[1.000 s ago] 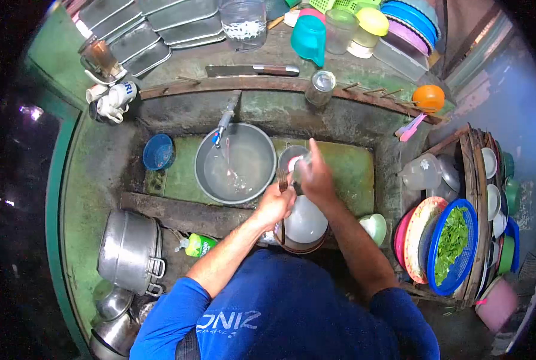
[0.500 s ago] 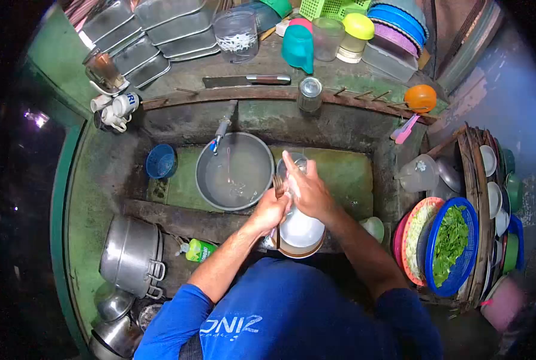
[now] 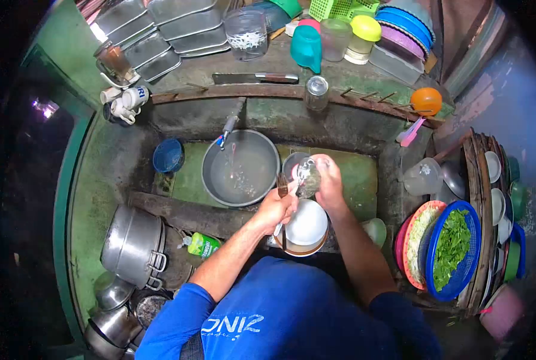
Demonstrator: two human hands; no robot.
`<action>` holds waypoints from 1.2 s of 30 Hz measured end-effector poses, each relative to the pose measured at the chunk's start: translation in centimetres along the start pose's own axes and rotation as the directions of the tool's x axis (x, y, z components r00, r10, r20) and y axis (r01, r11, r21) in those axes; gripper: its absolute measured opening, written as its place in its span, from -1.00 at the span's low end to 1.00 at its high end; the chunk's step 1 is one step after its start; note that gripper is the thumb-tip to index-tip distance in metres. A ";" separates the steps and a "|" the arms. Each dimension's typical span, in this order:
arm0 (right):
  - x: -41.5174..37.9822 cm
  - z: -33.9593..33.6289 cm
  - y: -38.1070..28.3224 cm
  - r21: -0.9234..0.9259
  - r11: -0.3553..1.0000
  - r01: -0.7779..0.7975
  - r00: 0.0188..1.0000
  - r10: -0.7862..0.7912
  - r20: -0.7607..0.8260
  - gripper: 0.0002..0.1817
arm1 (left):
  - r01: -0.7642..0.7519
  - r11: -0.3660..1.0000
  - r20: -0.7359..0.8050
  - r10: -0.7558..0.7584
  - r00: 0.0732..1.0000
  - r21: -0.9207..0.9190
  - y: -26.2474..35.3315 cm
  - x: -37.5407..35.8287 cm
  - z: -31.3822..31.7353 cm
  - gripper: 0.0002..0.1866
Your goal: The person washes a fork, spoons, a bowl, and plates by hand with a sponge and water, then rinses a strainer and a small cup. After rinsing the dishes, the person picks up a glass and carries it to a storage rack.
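Left hand (image 3: 277, 207) closed around fork (image 3: 282, 185); right hand (image 3: 330, 182) pinching scrubber (image 3: 308, 180).
Judged sound practice: hold the fork steady, work the scrubber evenly along its length.

Fork (image 3: 282, 185): metal, brownish and dull in this light; gripped in the left hand (image 3: 277, 210), tines pointing away from the wearer, close to the grey basin's (image 3: 208, 186) right rim. Below the fist, a dark narrow handle (image 3: 284, 237) and a pale strip beside it, over the left edge of the white bowl (image 3: 307, 221) (same piece or a second utensil, cannot tell). Wad (image 3: 308, 180): greyish-white, crumpled, somewhat see-through, probably a scrubber; held in the right hand (image 3: 330, 185), just right of the tines, above the bowl's far edge.
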State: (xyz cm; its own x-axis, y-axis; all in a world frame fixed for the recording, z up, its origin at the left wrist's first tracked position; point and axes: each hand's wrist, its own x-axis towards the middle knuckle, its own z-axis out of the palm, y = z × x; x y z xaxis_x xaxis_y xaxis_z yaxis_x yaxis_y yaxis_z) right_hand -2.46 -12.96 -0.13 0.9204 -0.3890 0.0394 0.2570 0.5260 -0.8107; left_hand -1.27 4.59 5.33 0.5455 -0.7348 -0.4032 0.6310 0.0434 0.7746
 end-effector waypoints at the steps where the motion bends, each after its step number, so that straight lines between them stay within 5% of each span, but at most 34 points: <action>1: -0.6 1.3 -1.7 0.225 0.966 -0.127 0.991 0.112 0.076 -0.76 | 0.051 0.996 -0.029 -0.053 0.998 -0.072 0.7 -0.3 0.3 -0.61; 5: -2.0 1.9 -2.1 0.447 0.796 -0.408 0.908 0.300 0.294 -0.62 | 0.259 0.927 0.224 -0.201 0.954 -0.271 0.7 0.1 -1.4 -0.86; 8: -0.7 1.7 -1.9 0.533 0.740 -0.411 0.840 0.080 0.536 -0.64 | 0.339 0.907 0.407 -0.220 0.887 -0.249 -0.8 -0.1 -2.3 -0.83; 12: 0.5 2.2 -3.0 0.439 0.831 -0.340 0.914 0.182 0.364 -0.65 | 0.282 0.920 0.337 -0.183 0.923 -0.273 -1.0 -0.8 -1.5 -0.85; 13: 0.4 2.7 -2.5 0.438 0.831 -0.342 0.913 0.183 0.366 -0.65 | 0.203 0.965 0.227 -0.163 0.960 -0.165 -0.8 -0.7 -1.5 -0.85; 15: -0.9 3.9 -1.0 0.318 0.888 -0.332 0.943 0.315 0.105 -0.68 | 0.103 0.994 0.033 -0.102 0.994 -0.030 -2.1 0.2 -2.5 -0.82; 16: -1.8 4.2 -0.4 0.138 0.926 -0.352 0.935 0.340 0.102 -0.70 | 0.037 0.970 -0.103 -0.013 0.995 0.240 -2.7 0.9 -3.0 -0.78; 17: -2.4 4.4 0.9 0.057 0.921 -0.384 0.923 0.384 0.026 -0.71 | -0.054 0.945 -0.160 0.110 0.981 0.322 -3.7 1.6 -3.9 -0.77; 18: -2.7 4.7 1.9 -0.022 0.906 -0.422 0.906 0.420 -0.055 -0.73 | -0.133 0.904 -0.206 0.233 0.950 0.405 -3.2 1.5 -3.8 -0.75; 22: -1.7 3.9 3.2 -0.149 0.924 -0.353 0.936 0.351 -0.036 -0.76 | -0.020 0.662 -0.163 0.213 0.963 0.749 -1.0 0.0 -6.3 -0.73; 24: -0.3 3.8 3.9 -0.493 0.819 -0.295 0.946 0.324 -0.027 -0.73 | -0.006 0.938 -0.328 0.128 0.936 0.348 -1.5 1.1 -8.9 -0.71; 25: -0.1 5.7 3.5 -0.696 0.674 -0.248 0.927 0.373 0.031 -0.69 | -0.135 0.888 -0.280 0.278 0.919 0.439 -1.0 1.4 -9.2 -0.70; 26: -0.7 8.0 3.6 -0.755 0.651 -0.077 0.956 0.263 0.129 -0.64 | -0.133 0.891 -0.278 0.273 0.921 0.434 -0.8 1.8 -9.8 -0.70; 28: -1.2 9.7 4.0 -0.812 0.532 -0.239 0.921 0.389 -0.016 -0.63 | -0.178 0.856 -0.297 0.353 0.888 0.485 1.1 2.2 -10.8 -0.73; 29: -1.4 9.2 4.8 -0.813 0.541 -0.214 0.857 0.504 0.110 -0.64 | -0.153 0.952 -0.407 0.254 0.877 0.264 1.8 2.2 -11.1 -0.77; 30: -1.7 8.4 6.1 -0.810 0.554 -0.192 0.763 0.604 0.232 -0.64 | -0.259 0.917 -0.491 0.383 0.782 0.303 0.8 4.0 -13.4 -0.79; 31: -2.0 8.1 6.8 -0.839 0.520 -0.158 0.696 0.662 0.279 -0.71 | -0.174 0.965 -0.510 0.252 0.822 0.197 1.8 3.6 -14.8 -0.80; 34: -1.9 8.1 7.1 -0.906 0.377 -0.190 0.765 0.636 0.104 -0.72 | -0.065 0.998 -0.484 0.057 0.873 0.000 2.5 2.9 -17.9 -0.76; 36: 0.5 7.9 7.4 -0.925 0.297 -0.238 0.738 0.675 0.027 -0.75 | -0.184 0.958 -0.528 0.042 0.848 -0.219 1.3 3.0 -18.0 -0.72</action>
State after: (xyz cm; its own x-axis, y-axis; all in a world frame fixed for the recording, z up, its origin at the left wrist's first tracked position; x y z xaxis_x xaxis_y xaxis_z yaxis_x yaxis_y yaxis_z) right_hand 2.26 -3.31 -1.53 0.8603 0.0880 -0.5022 -0.4150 -0.4512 -0.7901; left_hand 11.11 14.63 -3.65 0.7803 -0.2644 -0.5668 0.6254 0.3247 0.7095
